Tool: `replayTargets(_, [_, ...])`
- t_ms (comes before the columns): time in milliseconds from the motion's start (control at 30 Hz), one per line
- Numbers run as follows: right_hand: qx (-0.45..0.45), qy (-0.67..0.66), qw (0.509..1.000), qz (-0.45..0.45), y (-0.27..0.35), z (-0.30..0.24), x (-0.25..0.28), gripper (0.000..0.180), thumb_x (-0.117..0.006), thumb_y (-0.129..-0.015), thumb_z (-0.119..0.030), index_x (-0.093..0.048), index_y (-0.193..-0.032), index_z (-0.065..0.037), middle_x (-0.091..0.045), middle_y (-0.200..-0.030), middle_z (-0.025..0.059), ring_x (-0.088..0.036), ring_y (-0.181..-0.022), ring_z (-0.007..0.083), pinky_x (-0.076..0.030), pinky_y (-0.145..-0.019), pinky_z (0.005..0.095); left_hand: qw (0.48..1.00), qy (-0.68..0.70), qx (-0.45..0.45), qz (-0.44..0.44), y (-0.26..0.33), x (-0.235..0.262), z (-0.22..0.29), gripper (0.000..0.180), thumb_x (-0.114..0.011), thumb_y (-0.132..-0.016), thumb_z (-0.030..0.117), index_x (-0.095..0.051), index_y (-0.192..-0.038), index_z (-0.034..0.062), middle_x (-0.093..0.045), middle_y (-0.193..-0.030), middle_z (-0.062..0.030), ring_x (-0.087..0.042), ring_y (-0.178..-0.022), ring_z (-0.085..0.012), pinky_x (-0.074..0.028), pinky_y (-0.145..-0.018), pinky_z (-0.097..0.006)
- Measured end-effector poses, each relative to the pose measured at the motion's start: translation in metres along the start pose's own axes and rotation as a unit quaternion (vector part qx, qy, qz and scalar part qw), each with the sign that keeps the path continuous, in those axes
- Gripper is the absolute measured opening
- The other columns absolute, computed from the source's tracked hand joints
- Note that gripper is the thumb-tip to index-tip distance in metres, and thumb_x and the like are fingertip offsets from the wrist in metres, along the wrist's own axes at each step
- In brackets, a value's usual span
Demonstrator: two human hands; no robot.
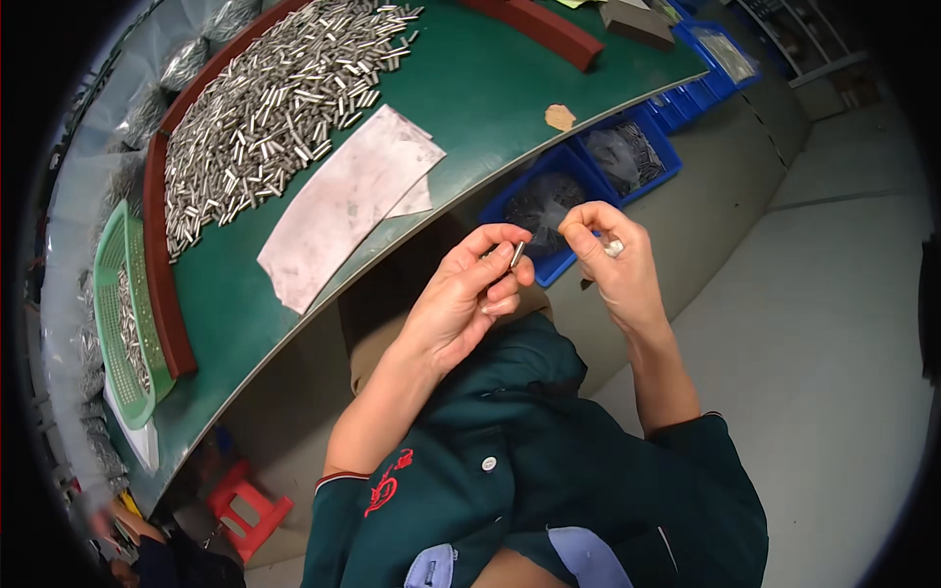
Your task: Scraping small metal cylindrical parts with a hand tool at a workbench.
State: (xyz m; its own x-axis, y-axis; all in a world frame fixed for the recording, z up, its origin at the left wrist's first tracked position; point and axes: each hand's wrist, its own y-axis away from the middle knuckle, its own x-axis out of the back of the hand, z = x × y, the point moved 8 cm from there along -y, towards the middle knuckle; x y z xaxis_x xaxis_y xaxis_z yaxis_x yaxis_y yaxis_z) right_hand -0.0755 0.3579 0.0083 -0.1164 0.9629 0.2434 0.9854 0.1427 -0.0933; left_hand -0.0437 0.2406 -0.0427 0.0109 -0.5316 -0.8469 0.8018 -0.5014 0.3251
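My left hand (469,294) is raised in front of my body, past the table's near edge. Between its thumb and fingertips it pinches a small shiny metal pin (517,255). My right hand (618,260) is a short way to the right, thumb and forefinger pressed together. A small white thing (614,248) shows among its curled fingers; I cannot make out what it is. Whether anything sits in that fingertip pinch is too small to tell. A big heap of similar metal pins (284,108) lies on the green table (480,108), with stained pale sheets (353,201) beside it.
Dark red bars (162,265) border the heap's left side. A green basket (127,314) with pins stands beyond. Blue bins (671,162) holding bagged parts sit below the table's edge. A red stool (245,510) and another person's arm (137,524) are at lower left.
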Motion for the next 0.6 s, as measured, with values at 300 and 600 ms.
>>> replayTargets(300, [-0.225, -0.374, 0.899, 0.037, 0.015, 0.073, 0.067, 0.011, -0.053, -0.082, -0.012, -0.053, -0.084, -0.001, -0.034, -0.055, -0.007, -0.022, -0.037, 0.0004, -0.016, -0.037, 0.018, 0.999, -0.037, 0.024, -0.024, -0.017, -0.019, -0.017, 0.015, -0.047, -0.086, 0.011, -0.049, -0.099, 0.0037, -0.048, -0.07, -0.0063, -0.032, -0.051, -0.004, -0.027, -0.044, -0.016])
replayTargets(600, [-0.199, -0.357, 0.89, 0.2, 0.056, 0.081, 0.169, 0.016, -0.058, -0.079, -0.014, -0.058, -0.083, 0.001, -0.034, -0.054, -0.0059, -0.024, -0.037, 0.0004, -0.016, -0.036, 0.0178, 0.995, -0.024, 0.086, -0.046, -0.041, -0.038, -0.043, 0.018, -0.048, -0.084, 0.008, -0.048, -0.102, 0.0026, -0.042, -0.066, -0.0036, -0.03, -0.05, -0.0049, -0.026, -0.041, -0.015])
